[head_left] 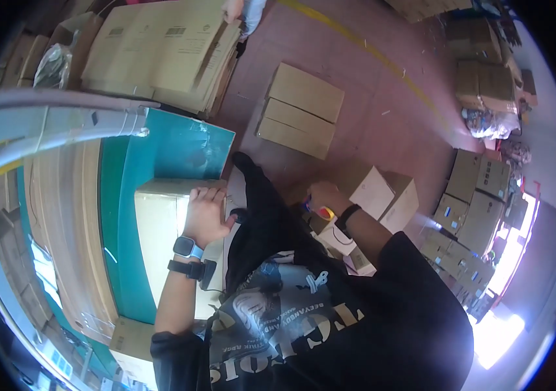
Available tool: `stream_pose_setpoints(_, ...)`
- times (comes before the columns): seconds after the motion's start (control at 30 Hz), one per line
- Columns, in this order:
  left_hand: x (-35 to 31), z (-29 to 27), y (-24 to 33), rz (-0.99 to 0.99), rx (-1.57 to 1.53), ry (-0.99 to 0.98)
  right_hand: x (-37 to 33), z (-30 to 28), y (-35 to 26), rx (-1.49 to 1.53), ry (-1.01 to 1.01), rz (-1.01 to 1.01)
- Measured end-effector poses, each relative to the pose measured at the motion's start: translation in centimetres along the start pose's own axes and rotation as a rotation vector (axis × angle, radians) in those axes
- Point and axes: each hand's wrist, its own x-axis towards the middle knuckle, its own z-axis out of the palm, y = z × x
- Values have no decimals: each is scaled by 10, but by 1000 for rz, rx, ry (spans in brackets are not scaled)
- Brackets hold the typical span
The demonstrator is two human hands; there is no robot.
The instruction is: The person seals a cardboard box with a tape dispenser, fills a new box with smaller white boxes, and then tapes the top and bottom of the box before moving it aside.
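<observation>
My left hand [207, 212] lies on the edge of a cardboard box [159, 225], its fingers stretched over the top and the thumb apart. That box stands on a green surface [127, 169] to my left. At my other side, my right hand [325, 197] is closed around a small object with yellow, red and blue parts [325, 213]; its kind is hard to make out. Just below and beyond this hand is an open cardboard box [374, 195] with its flaps raised. What lies inside it is hidden.
A closed cardboard box [301, 109] sits on the reddish floor ahead. Flattened cartons [160, 49] stand at the far left, where another person's hand [232, 10] touches them. Stacked boxes [473, 208] line the right side. A pale rail [63, 120] crosses the left.
</observation>
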Motion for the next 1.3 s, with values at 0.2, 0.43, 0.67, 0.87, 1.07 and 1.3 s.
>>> stream_pose_setpoints(0.2,21,33,3,-292,392,-470,22,-54,-13,214,229,-64)
stream_pose_setpoints(0.43,54,90,7,-369,959,-540,22,-76,0,252,191,-146)
stream_pose_setpoints(0.67,94,2,-12,-778,138,-392,24,-90,17,231,221,-124)
stream_pose_setpoints(0.87,-8,-58,-87,-768,310,24,42,-131,-36,954,29,-525)
stream_pose_setpoints(1.07,-101,16,-31,-926,218,433,21,-162,-227,598,-146,-951)
stream_pose_setpoints(1.3,-316,129,56,-1793,579,574,26,-125,-402,85,207,-1256)
